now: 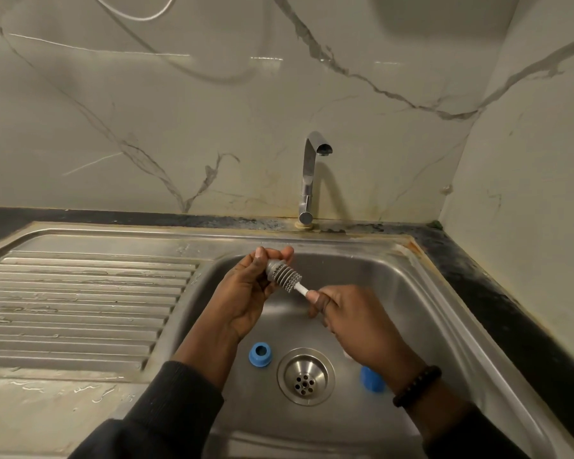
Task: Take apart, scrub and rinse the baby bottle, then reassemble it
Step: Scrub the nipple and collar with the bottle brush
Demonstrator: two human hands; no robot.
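Observation:
Over the sink basin, my left hand (242, 299) pinches a small pale bottle teat (273, 266) between thumb and fingertips. The grey ribbed head of a bottle brush (289, 277) is pushed against the teat's open end. My right hand (355, 316) grips the brush's white handle (301, 288), most of which is hidden in the fist. A blue screw ring (260, 353) lies on the basin floor left of the drain. Another blue bottle part (371, 379) lies right of the drain, partly hidden under my right wrist.
The steel sink (421, 293) has a drain strainer (305, 376) in the middle and a ribbed draining board (80, 303) to the left. A chrome tap (310, 173) stands at the back with no water running. A dark counter edge (497, 293) runs along the right wall.

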